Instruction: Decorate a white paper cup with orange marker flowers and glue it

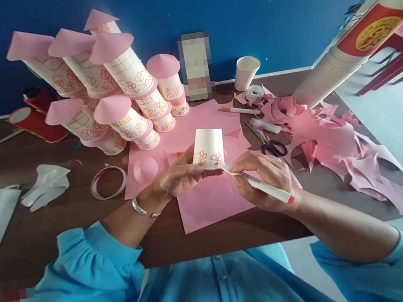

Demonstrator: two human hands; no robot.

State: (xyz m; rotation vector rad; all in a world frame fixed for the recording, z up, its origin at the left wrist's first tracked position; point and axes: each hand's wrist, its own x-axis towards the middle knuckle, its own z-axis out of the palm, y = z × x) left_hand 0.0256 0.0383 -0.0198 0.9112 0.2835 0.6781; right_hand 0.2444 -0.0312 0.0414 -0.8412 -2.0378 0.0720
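My left hand [182, 174] is closed around a white paper cup [208, 145] that is held upside down. Red-orange flowers are drawn near the cup's rim, and its upper part is plain white. In my right hand [266, 176] is a white marker [266, 189] with a red end; its tip touches the cup by the right-hand flower. Both hands are above pink paper sheets [210, 207] on the dark table. A small pink paper cone [146, 170] lies to the left of my left hand.
Decorated cup towers with pink cone roofs [114, 108] stand back left. A tape roll [108, 182] lies left. Scissors [272, 145], a glue stick [265, 125], an orange-capped marker [240, 110] and pink scraps [337, 146] lie right. A tall cup stack [339, 62] leans there; one cup [246, 73] stands behind.
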